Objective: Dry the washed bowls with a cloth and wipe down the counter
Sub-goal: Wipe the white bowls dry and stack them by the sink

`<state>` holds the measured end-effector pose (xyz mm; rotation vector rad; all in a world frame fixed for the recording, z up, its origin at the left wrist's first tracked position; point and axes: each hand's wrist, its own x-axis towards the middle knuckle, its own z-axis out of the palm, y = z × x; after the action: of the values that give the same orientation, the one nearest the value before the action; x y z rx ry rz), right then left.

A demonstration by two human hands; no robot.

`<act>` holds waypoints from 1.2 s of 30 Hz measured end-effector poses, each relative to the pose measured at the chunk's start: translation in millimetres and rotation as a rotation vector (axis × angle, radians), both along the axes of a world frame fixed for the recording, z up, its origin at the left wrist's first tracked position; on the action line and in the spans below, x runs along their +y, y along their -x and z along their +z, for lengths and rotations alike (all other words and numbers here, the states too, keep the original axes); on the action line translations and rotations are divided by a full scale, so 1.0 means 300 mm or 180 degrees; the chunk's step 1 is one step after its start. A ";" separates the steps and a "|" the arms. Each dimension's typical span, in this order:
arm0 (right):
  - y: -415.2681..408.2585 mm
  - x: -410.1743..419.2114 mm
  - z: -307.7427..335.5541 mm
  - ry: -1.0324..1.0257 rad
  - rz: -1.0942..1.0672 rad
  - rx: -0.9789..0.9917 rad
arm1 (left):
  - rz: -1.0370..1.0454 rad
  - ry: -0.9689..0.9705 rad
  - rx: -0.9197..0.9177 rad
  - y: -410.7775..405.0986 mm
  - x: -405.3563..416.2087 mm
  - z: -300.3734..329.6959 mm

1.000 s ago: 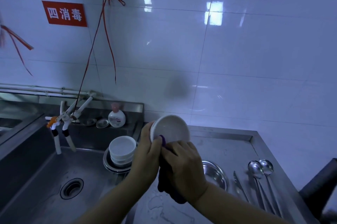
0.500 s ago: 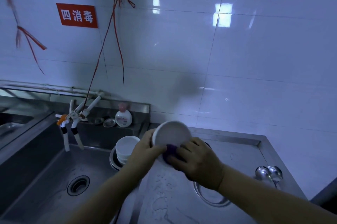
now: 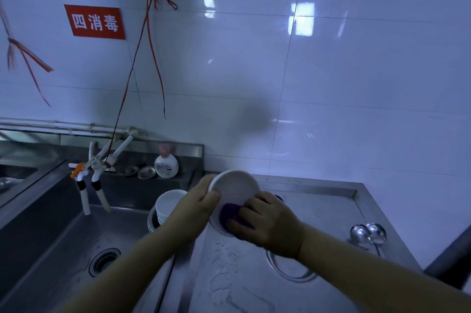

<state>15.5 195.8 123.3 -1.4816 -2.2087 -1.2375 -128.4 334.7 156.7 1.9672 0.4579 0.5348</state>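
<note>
Left hand [image 3: 197, 204] grips white bowl [image 3: 234, 191] above counter [image 3: 318, 200]; right hand [image 3: 270, 221] presses purple cloth [image 3: 230, 213] in, cloth mostly hidden; steel dish [image 3: 290, 270] half covered; red sign [image 3: 95, 22] reads 四消毒; bottle [image 3: 166, 163] label unreadable

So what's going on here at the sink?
A person is drying dishes. The left hand grips a white bowl by its rim, tilted on edge above the steel counter, while the right hand presses a purple cloth against it. More white bowls sit stacked at the edge of the sink. Water droplets lie on the counter, and two ladles lie at its right side.
</note>
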 end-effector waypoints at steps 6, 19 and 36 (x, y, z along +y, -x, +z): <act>-0.071 -0.018 0.065 -0.0037 0.0257 -0.0470 | -0.1044 0.0798 0.0830 0.018 0.046 0.089; -0.065 -0.040 0.118 0.0839 -0.0520 0.0844 | -0.0680 -0.3899 0.0503 0.031 -0.068 0.061; 0.079 -0.008 0.096 -0.0889 -0.0509 0.2835 | -0.0379 0.2456 -0.0492 0.006 -0.125 0.013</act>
<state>-8.3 193.5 152.2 -1.6592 -1.3032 -0.6599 -130.1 297.2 160.6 1.1948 0.3714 0.3545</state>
